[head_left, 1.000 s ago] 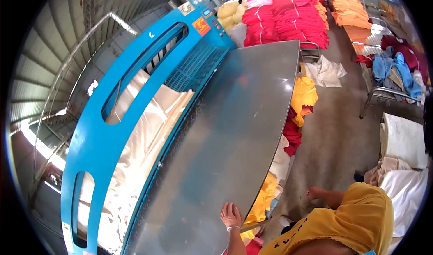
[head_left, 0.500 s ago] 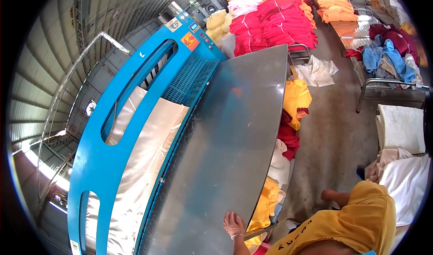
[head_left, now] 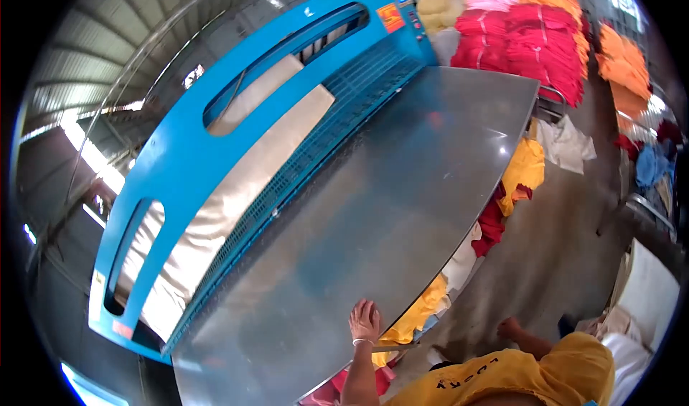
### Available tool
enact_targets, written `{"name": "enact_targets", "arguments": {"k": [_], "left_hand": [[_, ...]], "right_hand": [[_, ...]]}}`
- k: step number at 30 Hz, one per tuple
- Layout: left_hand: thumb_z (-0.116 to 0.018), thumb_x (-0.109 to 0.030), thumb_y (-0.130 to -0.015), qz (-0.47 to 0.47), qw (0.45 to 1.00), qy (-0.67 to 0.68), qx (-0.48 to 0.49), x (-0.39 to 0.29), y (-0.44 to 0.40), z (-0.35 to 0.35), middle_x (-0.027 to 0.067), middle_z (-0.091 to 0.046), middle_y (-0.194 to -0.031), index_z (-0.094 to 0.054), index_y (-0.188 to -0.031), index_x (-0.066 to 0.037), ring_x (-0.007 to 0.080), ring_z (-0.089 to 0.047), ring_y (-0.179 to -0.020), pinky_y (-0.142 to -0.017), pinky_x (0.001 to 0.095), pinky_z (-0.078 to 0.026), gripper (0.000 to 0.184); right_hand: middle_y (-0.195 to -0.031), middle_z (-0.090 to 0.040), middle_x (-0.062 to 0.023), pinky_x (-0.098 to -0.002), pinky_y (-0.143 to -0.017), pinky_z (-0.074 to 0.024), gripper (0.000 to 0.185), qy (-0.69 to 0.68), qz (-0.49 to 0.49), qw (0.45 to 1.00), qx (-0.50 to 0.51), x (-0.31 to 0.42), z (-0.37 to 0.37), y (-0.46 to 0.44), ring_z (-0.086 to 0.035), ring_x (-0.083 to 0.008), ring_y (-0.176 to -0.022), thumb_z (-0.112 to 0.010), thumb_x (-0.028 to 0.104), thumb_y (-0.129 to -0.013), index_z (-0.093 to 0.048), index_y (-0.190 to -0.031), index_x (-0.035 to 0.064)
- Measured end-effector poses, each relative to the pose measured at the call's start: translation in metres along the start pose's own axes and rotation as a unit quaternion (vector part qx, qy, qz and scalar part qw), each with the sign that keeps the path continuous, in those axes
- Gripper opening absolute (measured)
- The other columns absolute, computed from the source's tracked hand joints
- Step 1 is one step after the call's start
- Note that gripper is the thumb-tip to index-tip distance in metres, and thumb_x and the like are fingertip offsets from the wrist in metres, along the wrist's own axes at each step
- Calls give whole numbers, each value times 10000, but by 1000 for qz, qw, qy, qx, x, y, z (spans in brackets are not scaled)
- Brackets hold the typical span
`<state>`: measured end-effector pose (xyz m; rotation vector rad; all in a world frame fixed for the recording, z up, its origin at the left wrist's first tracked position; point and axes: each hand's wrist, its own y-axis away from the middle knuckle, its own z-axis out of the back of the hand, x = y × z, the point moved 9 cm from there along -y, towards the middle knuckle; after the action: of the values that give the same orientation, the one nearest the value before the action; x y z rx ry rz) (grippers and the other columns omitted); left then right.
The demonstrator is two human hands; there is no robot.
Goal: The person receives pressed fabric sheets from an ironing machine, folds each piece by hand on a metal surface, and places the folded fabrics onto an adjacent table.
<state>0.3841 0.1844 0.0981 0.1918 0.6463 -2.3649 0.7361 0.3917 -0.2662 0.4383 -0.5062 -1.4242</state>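
I judge the bare left hand [head_left: 364,323] could skid, since its close-set, unclenched fingers merely rest on the smooth, broad grey metal surface [head_left: 366,212], which lies directly beneath them, while past its edge my feed cannot tell me whether the bare right hand [head_left: 510,328] has its fingers apart.

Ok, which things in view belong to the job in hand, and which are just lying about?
Likely part of the job:
metal table, under the left hand
blue machine alongside
pale fabric in the machine

Apparently just lying about:
red bundles
orange stack
yellow cloth by the table's edge
white cloth beyond the table
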Motion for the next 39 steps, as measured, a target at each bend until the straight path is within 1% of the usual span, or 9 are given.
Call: {"name": "enact_targets", "arguments": {"k": [2, 4, 7, 16, 19, 27, 30, 36, 39], "left_hand": [[-536, -234, -796, -1, 1000, -9, -3, -1, -1, 2, 93, -469, -1200, -535, -1095, -139, 304, -446, -1094, -901, 439, -365, 314], [-536, -234, -796, 0, 1000, -12, -11, -1, -1, 5, 92, -470, -1199, -535, -1096, -133, 303, -446, -1094, -901, 432, -367, 317], [-540, -235, -797, 6, 1000, -2, -13, 1, -1, 11, 86, -477, -1184, -534, -1097, -130, 295, -451, -1089, -899, 422, -371, 319], [-538, -243, -796, 39, 999, 26, -17, 17, 0, 13, 72, -481, -1190, -550, -1085, -125, 273, -447, -1100, -919, 411, -359, 312], [-542, -243, -788, 38, 998, 35, -22, 27, 2, 8, 69, -478, -1199, -551, -1088, -126, 276, -440, -1106, -933, 410, -348, 322], [-570, -57, -715, 27, 951, 286, -113, 60, 15, 16, 112, -547, -1071, -561, -1019, -69, 320, -518, -940, -838, 408, -422, 304], [-559, -30, -774, 87, 900, 425, -40, 76, 18, 18, 117, -574, -1019, -589, -982, -26, 259, -558, -900, -787, 309, -455, 211], [-545, -16, -793, 104, 834, 539, 59, 95, 21, 3, 117, -576, -1019, -597, -992, -19, 241, -558, -919, -798, 290, -457, 205], [-551, -7, -767, -9, 916, 400, -18, 83, 20, 31, 107, -581, -997, -602, -936, -19, 258, -559, -915, -791, 330, -466, 176]], "right_hand": [[-734, -581, -44, -348, -540, -434, 199, -531, -165, 810, -183, -40, 52, 24, -548, -204, -614, -532, 277, -775, -603, -827, 97], [-576, -536, -23, -256, -458, -380, 210, -859, -280, 318, -287, -54, 94, 66, -511, -182, -488, -547, 268, -794, -596, -805, 64], [-507, -435, 6, -223, -424, -313, 194, -927, -128, 171, -307, -63, 179, 63, -386, -121, -395, -522, 251, -834, -572, -826, 63], [-485, -296, 41, -222, -403, -223, 169, -920, 96, 271, -266, -21, 412, -10, -248, -70, -384, -460, 195, -894, -552, -879, 55], [-499, -348, 35, -221, -418, -251, 173, -933, 163, 248, -205, 20, 470, -52, -303, -80, -400, -487, 207, -885, -557, -892, 48], [-822, -630, -108, -298, -629, -473, 215, -898, 153, 395, -119, 77, 519, -183, -589, -180, -688, -533, 229, -867, -578, -986, 55], [-916, -616, -119, -329, -733, -478, 234, -931, 132, 246, -236, 60, 491, -199, -590, -196, -790, -515, 216, -876, -555, -1046, 60], [-986, -606, -126, -350, -787, -472, 252, -922, 155, 284, -213, 72, 501, -189, -588, -209, -865, -494, 208, -886, -530, -1090, 64], [-985, -606, -128, -345, -784, -474, 254, -921, 150, 290, -211, 71, 509, -193, -589, -207, -861, -490, 198, -888, -527, -1098, 60]]}}
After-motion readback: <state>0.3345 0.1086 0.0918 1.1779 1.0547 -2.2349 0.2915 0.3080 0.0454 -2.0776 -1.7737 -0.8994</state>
